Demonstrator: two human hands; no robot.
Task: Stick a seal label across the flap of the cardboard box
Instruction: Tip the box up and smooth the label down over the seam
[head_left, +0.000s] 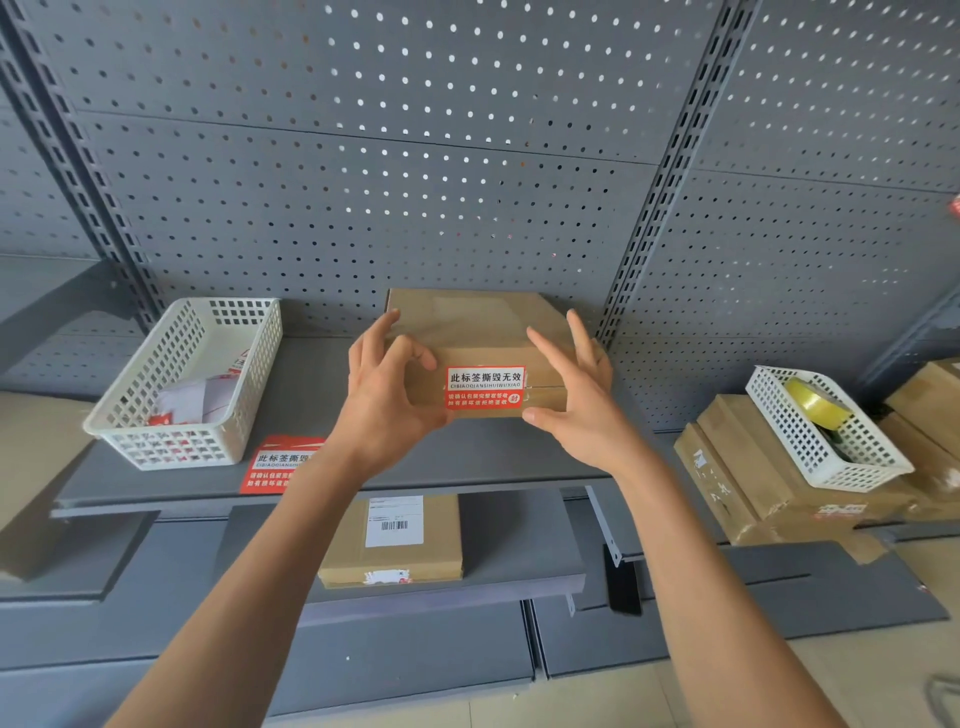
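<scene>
The cardboard box (483, 332) sits on the grey shelf (311, 395), pushed back against the perforated back panel (415, 156), and everything else is easiest placed from it. A red and white seal label (485, 387) lies across the box's near top edge, folded over onto the front face and covering the flap seam that shows as a dark line just to the label's right. The left hand (379, 395) is at the box's left end, its thumb on the front face beside the label and its fingers curled over the top, so its grip is closed loosely on the box itself. The right hand (576, 384) is at the box's right end with fingers spread wide and raised off the top, only the thumb tip pressing the label's lower right corner; its grip holds nothing. To the left of the box, a white basket (187, 384) holds label sheets, and a loose red label sheet (280, 462) lies on the shelf just in front of it. Below the box, on a lower shelf, rests a second carton (395, 540) with a barcode sticker. Well to the right, another white basket (826, 431) containing a yellow tape roll (813, 408) stands on stacked cartons.
</scene>
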